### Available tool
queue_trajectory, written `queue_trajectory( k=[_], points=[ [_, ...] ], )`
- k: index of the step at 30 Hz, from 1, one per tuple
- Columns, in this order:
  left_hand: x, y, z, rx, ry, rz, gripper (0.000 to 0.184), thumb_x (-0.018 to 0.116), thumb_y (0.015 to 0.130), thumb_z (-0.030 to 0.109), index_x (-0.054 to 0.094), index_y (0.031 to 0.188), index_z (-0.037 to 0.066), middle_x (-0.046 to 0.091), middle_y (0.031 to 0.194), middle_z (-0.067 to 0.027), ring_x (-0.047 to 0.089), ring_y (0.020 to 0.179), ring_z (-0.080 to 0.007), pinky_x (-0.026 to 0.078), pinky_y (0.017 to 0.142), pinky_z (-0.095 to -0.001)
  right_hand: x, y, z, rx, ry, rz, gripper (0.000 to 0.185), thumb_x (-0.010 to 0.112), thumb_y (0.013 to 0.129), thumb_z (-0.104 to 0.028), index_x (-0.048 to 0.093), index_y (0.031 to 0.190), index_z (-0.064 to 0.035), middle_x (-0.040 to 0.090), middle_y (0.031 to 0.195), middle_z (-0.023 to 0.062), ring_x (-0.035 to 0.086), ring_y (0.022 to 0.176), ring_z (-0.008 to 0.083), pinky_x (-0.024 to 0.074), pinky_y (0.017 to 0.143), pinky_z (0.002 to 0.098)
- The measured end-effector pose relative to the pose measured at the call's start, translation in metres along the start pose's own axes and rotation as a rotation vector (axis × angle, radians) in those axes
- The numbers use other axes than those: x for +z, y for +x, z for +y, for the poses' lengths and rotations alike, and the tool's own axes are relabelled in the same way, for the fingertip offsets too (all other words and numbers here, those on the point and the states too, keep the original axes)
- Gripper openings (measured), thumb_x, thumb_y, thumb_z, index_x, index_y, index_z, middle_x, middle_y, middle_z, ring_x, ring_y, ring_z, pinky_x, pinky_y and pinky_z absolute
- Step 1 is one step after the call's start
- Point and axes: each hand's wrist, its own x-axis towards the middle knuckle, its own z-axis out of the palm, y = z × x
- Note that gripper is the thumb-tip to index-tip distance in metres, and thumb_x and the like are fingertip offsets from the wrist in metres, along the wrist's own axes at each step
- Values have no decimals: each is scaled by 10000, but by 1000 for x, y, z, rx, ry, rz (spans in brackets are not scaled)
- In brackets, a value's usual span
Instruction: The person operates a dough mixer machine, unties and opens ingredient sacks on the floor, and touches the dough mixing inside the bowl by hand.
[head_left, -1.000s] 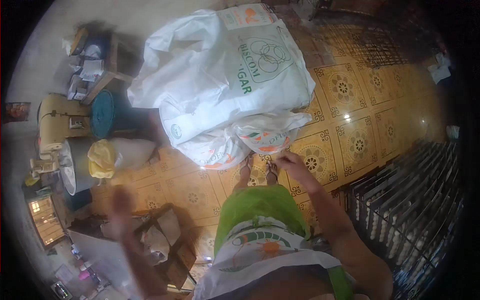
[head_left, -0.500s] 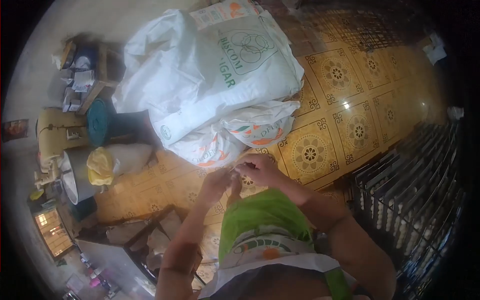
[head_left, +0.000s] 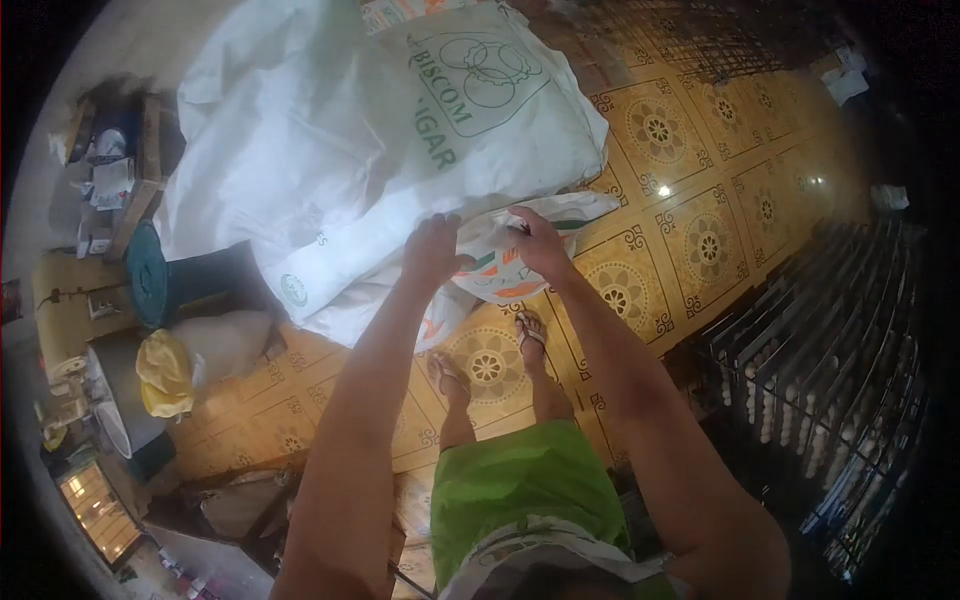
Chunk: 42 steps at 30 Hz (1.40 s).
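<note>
My left hand (head_left: pixel 434 252) reaches forward over the lower edge of a large white sack (head_left: pixel 340 150) with green lettering, its thumb apart from the fingers. To its right my right hand (head_left: pixel 543 248) is at a smaller white sack (head_left: pixel 505 277) with orange and green print, which lies under the large one. Thumb and fingers of that hand are apart; whether they touch the plastic I cannot tell. Another part of the printed sacks (head_left: pixel 400 308) shows below my left forearm.
On the right stands a dark metal rack (head_left: pixel 800 370) with rows of pale round pieces. Along the left are a teal lid (head_left: pixel 148 273), a large metal pot (head_left: pixel 125 400), a yellow plastic bag (head_left: pixel 165 373) and a wooden shelf (head_left: pixel 140 190). Patterned tiles (head_left: pixel 655 130) cover the floor.
Both hands were close together near my waist; they have moved apart and forward to the sacks. My view has shifted, so the large sack appears nearer and my feet now show.
</note>
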Motion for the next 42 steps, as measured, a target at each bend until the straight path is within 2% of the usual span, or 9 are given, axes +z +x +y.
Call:
queue_trajectory(
  k=[3,5,6,8,11,16,24,30,42],
  points=[
    [24,22,-20,21,152,-143,503,732,699,353,591,1128,130,598,1019,-134,569,976,-318,464,838,-424,5,-6,9,-79,-46,27,291,618,860,-208,597,1047,15,635,886,125,585,755,184,465,686,317],
    [59,33,-54,375,193,-179,289,657,766,343,664,912,93,636,934,-118,604,939,-305,480,809,-418,12,-19,25,-143,27,120,265,585,890,-219,604,997,23,610,798,83,562,703,168,453,653,303],
    [56,34,-53,379,194,-181,289,657,766,343,664,912,93,636,934,-118,604,939,-305,480,809,-418,11,-34,14,-17,68,105,251,546,911,-211,620,992,15,573,715,42,540,661,133,442,624,277],
    [48,32,-46,16,-202,-324,291,602,807,332,679,848,55,649,820,-149,630,827,-315,485,755,-422,25,-52,22,122,196,74,240,522,918,-197,625,991,7,558,691,33,531,652,116,435,610,262],
    [42,30,-42,-180,-421,-412,304,573,822,309,679,851,25,640,802,-196,626,779,-346,476,732,-424,52,-62,51,213,466,23,246,511,903,-189,641,989,0,596,729,75,572,640,144,464,589,289],
    [43,22,-40,-122,-419,-332,304,574,814,298,682,851,16,648,818,-207,628,798,-353,471,736,-422,71,-52,57,276,516,-18,230,532,883,-159,642,994,9,587,696,72,570,631,137,468,587,288],
    [39,19,-29,-166,-387,-255,289,565,819,282,685,871,25,657,836,-196,628,813,-354,474,758,-422,72,-33,49,320,479,342,187,639,863,-214,663,930,-41,527,666,-21,458,537,62,394,459,229],
    [46,23,-31,-155,-343,-267,282,552,820,272,674,848,19,653,848,-193,628,825,-352,477,763,-430,67,-39,48,340,647,138,184,667,837,-222,673,887,-44,521,645,-38,475,561,52,417,514,211],
    [51,20,-37,-216,-332,-409,276,493,838,305,658,920,101,653,894,-163,631,836,-346,485,747,-441,88,-30,30,452,803,205,89,669,808,-155,633,819,-75,507,657,-39,446,551,60,378,510,222]
  ],
)
